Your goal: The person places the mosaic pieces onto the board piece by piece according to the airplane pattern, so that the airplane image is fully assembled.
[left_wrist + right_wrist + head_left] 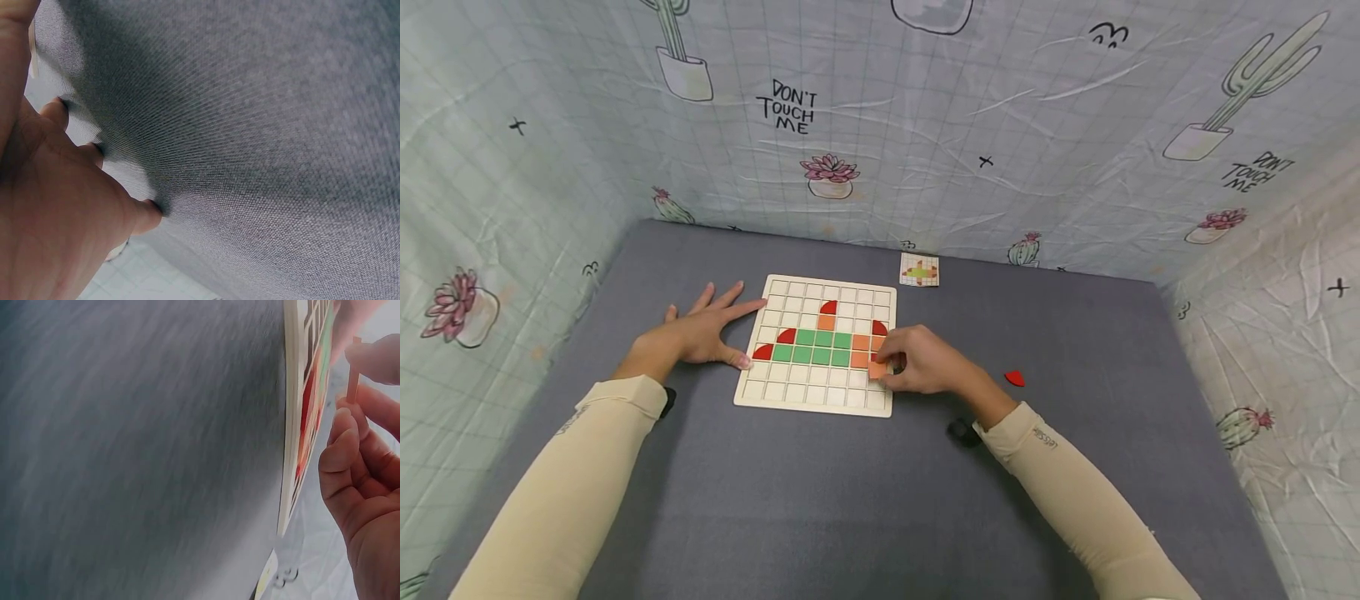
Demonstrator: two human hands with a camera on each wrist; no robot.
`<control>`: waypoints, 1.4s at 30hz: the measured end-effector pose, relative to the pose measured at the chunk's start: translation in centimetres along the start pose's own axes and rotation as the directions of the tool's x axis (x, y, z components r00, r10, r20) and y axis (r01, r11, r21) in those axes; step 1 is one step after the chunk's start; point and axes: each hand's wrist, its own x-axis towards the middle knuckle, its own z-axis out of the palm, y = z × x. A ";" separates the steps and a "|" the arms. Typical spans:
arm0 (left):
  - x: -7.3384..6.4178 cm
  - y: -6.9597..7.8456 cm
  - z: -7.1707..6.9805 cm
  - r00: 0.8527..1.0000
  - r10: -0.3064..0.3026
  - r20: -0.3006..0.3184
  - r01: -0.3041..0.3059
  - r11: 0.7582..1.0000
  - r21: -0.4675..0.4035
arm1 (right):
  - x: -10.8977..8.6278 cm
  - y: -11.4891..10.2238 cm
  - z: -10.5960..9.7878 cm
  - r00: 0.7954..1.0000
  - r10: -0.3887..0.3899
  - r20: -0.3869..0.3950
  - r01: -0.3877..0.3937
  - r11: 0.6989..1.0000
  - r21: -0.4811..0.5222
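A cream grid board (811,409) lies on the grey table, with green square tiles (812,346), orange square tiles (861,351) and red quarter-round tiles (763,352) in its cells. My left hand (703,327) is spread on the table with thumb and index fingertips at the board's left edge. Its fingertips press on the cloth in the left wrist view. Over the right side of the board, my right hand (925,360) pinches an orange square tile (354,378) between thumb and fingers. That tile is held just above the board surface and partly hides the cells beneath.
One loose red quarter-round tile (1015,378) lies on the table right of the board, near my right wrist. Behind the board is a small pattern card (920,270) with a coloured grid picture. Patterned cloth walls (910,192) border the table at the back and sides.
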 end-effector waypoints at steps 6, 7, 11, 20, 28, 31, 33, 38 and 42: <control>-0.2 0.5 -0.2 1.000 0.003 0.003 -0.003 1.000 0.000 | 1.5 -1.2 1.3 1.000 -0.022 0.013 0.022 1.000 -0.016; -0.2 0.5 -0.3 1.000 0.004 0.003 -0.004 1.000 -0.001 | 1.7 -1.4 1.4 1.000 -0.027 0.013 0.027 0.999 -0.017; -0.3 0.6 -0.3 1.000 -0.002 0.007 0.002 1.000 0.001 | 2.8 -2.4 2.2 0.999 -0.055 0.002 0.055 0.998 -0.020; -0.1 0.9 -0.4 1.000 -0.003 0.012 0.003 1.000 -0.004 | 4.2 -3.8 3.8 1.000 0.018 -0.019 -0.018 1.000 -0.014; -0.2 0.7 -0.3 1.000 -0.009 0.018 0.009 1.000 0.001 | 5.2 -4.6 4.6 0.998 0.059 -0.036 -0.061 0.996 -0.057; -0.2 0.4 -0.3 1.000 -0.009 0.020 0.009 1.000 0.006 | 5.5 -4.9 4.8 0.995 0.087 -0.040 -0.089 0.993 -0.072; -0.1 0.3 -0.3 1.000 -0.008 0.019 0.008 1.000 0.006 | 5.6 -5.2 4.8 0.993 0.108 -0.037 -0.111 0.990 -0.083; 0.0 0.1 -0.2 1.000 -0.006 0.015 0.006 1.000 0.008 | 6.0 -5.6 4.8 0.989 0.146 -0.011 -0.146 0.981 -0.127; 0.0 0.0 -0.3 1.000 -0.003 0.016 0.003 1.000 0.006 | 6.3 -5.9 4.8 0.985 0.174 0.012 -0.170 0.973 -0.155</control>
